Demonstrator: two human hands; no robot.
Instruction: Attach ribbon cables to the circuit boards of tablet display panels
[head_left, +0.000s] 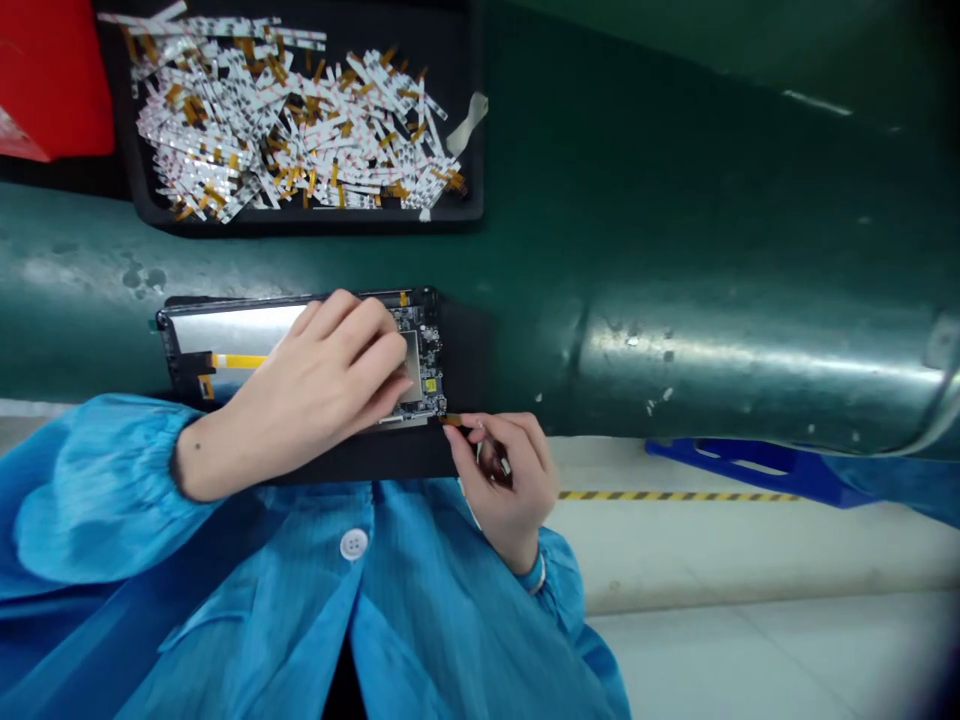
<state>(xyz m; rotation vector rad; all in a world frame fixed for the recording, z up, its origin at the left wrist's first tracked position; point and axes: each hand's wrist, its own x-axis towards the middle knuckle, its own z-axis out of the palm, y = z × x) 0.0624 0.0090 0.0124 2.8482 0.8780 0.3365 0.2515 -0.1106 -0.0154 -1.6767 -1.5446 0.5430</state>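
Note:
An opened tablet lies before me, its silvery back, yellow ribbon and circuit board exposed. Across its middle rests my left hand, fingers bent and close together over the board. Their tips are hidden, so what they hold, if anything, does not show. At the board's lower right corner, my right hand pinches a small orange-brown flex cable between thumb and index finger. The cable reaches the board's edge; whether it is attached I cannot tell. The other right fingers are curled towards the palm.
Behind the tablet stands a black tray heaped with white and orange flex strips. A red container is at the far left. Under the tablet lies a black pad on the green table. A blue plastic object is beyond the table's edge.

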